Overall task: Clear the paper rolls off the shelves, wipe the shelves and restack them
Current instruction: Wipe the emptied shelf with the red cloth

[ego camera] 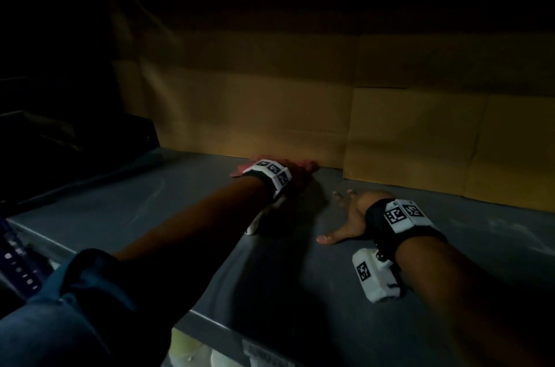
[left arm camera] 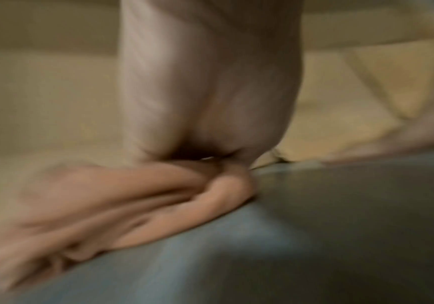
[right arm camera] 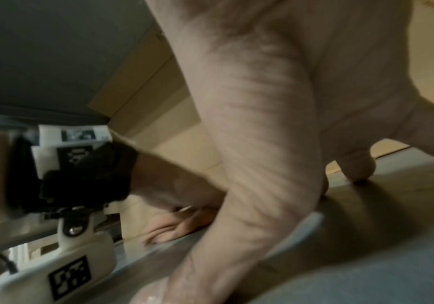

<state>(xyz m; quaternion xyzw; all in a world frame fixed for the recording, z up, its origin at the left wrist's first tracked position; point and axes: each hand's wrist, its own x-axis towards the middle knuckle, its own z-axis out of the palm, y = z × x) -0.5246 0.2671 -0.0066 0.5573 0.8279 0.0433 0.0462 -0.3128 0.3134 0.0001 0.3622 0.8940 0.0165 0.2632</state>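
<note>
Two hands work the bare shelf point(ego camera: 300, 276): left hand point(ego camera: 295, 175) presses a soft, bunching cloth point(left arm camera: 122, 205) flat at the back; right hand point(ego camera: 353, 216) rests splayed, empty.

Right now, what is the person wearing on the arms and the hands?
Both hands are bare. Each wrist carries a black strap with white blocks printed with black square code markings, and a white camera box hangs below. A black cable runs to the left box. A rolled-up blue sleeve covers the left upper arm.
</note>
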